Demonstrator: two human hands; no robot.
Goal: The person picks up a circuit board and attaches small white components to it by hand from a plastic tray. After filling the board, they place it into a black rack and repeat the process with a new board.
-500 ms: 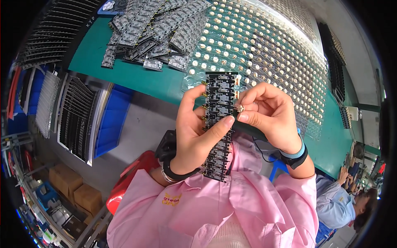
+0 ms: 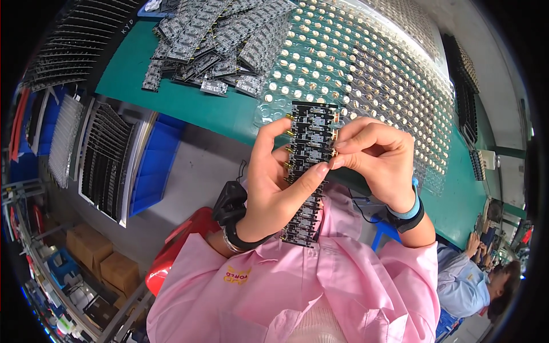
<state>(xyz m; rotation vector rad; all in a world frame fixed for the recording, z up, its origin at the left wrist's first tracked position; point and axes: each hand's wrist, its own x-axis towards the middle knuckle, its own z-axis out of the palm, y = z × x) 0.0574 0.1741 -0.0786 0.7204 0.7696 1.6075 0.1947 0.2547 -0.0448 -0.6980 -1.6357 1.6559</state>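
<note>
— Two hands on it. Anything moved since a moment ago?
— Barely. Your left hand (image 2: 274, 188) still grips the board strip (image 2: 306, 171) upright; right hand's (image 2: 374, 157) fingers stay pinched at its right edge, above the green table (image 2: 189, 103).

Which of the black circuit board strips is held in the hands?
The long strip upright between the left hand and right hand. The other strips lie piled on the green table.

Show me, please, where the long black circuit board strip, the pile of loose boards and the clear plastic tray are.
circuit board strip (image 2: 309, 137): head view, upper middle of the strip.
pile of loose boards (image 2: 211, 40): head view, centre of the heap.
clear plastic tray (image 2: 377, 74): head view, bare dimpled surface.
</note>
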